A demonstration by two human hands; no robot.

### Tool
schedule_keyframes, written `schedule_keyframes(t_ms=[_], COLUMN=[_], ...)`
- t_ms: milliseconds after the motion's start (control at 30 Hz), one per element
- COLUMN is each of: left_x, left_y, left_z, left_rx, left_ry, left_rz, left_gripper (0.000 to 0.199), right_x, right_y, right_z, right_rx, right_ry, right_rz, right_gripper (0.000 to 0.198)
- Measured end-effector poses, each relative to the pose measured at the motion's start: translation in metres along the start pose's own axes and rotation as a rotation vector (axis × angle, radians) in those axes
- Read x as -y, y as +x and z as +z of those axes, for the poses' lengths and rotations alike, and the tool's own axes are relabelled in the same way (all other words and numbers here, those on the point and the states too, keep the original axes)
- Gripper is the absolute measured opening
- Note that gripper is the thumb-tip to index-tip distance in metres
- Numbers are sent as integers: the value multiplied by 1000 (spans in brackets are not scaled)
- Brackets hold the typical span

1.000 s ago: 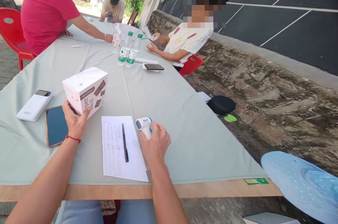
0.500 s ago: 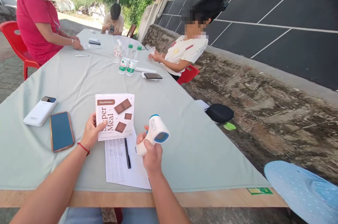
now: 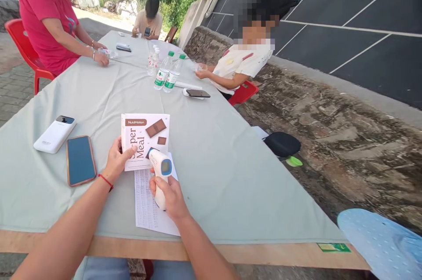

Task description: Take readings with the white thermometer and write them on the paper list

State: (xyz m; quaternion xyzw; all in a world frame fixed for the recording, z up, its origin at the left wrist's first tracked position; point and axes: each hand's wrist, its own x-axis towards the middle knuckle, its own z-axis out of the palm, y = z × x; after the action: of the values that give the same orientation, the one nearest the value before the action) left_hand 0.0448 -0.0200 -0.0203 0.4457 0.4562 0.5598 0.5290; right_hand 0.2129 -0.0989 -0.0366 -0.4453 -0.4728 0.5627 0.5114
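My left hand (image 3: 119, 159) grips the left edge of a white box (image 3: 141, 132) printed "NutriMotion" and "Meal" with brown chocolate pieces, its thumb across the front. The box is held up, face toward me. In my right hand (image 3: 171, 194) is a white and blue infrared thermometer (image 3: 160, 174), fingers wrapped round its handle. Its small screen faces me, and its head overlaps the lower right corner of the box. Below both lies a sheet of paper (image 3: 145, 207) with rows of writing, partly hidden by my right hand and the thermometer.
A white power bank (image 3: 54, 135) and a phone (image 3: 81, 161) lie at the left. Several water bottles (image 3: 163, 73) stand mid-table, near another phone (image 3: 198, 93). Co-workers sit along the far sides. A black case (image 3: 281, 144) and a blue dotted object (image 3: 382, 240) are at the right.
My right hand has brought the thermometer left, from beside the box to its lower right corner, and turned it more upright. The pen on the paper is now hidden. The box stays held up.
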Motion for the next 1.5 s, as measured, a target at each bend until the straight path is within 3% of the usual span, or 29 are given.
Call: schedule_keyframes(t_ms=[200, 833, 1100, 1300, 1500], left_x=[-5, -9, -8, -4, -6], left_y=[-1, -2, -1, -1, 10], left_z=[0, -1, -3, -4, -17], left_rx=[79, 94, 241, 95, -153], left_ry=[-22, -11, 67, 16, 43], left_rz=[-21, -21, 2, 0, 170], left_gripper=[80, 76, 96, 91, 92], right_x=[1, -2, -1, 3, 8], right_y=[-3, -4, 0, -2, -1], right_z=[5, 5, 4, -2, -15], right_rx=[-6, 15, -52, -9, -329], right_ry=[53, -78, 45, 116, -34], right_rz=[43, 5, 88, -40, -273], right_gripper=[42, 36, 43, 32, 32])
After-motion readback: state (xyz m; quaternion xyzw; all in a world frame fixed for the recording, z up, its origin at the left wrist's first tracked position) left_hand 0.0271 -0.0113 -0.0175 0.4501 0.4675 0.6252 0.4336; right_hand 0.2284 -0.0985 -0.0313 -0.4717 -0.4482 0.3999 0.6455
